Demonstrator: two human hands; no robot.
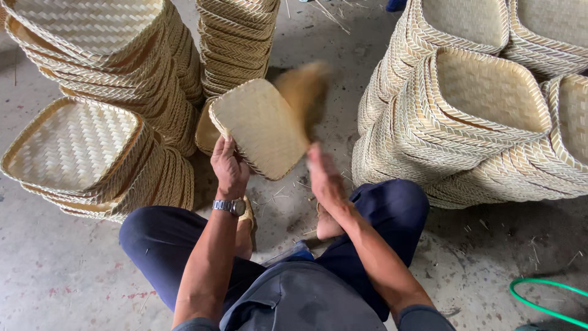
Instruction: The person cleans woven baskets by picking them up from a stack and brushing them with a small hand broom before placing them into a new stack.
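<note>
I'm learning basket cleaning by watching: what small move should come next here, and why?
Probably another sweep of the brush across the tray. The left hand grips the tray's edge, tilting it up, and the right hand is blurred beside it, brush bristles at its far edge.

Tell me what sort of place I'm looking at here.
Probably a basket-weaving workshop: tall stacks of woven trays and baskets stand on a bare concrete floor strewn with loose fibre scraps.

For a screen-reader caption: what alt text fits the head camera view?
A seated person's left hand holds a square woven bamboo tray tilted on edge, while the motion-blurred right hand swings a blurred tan brush-like object beside it. Stacks of similar woven trays and baskets stand on the concrete floor.
</note>
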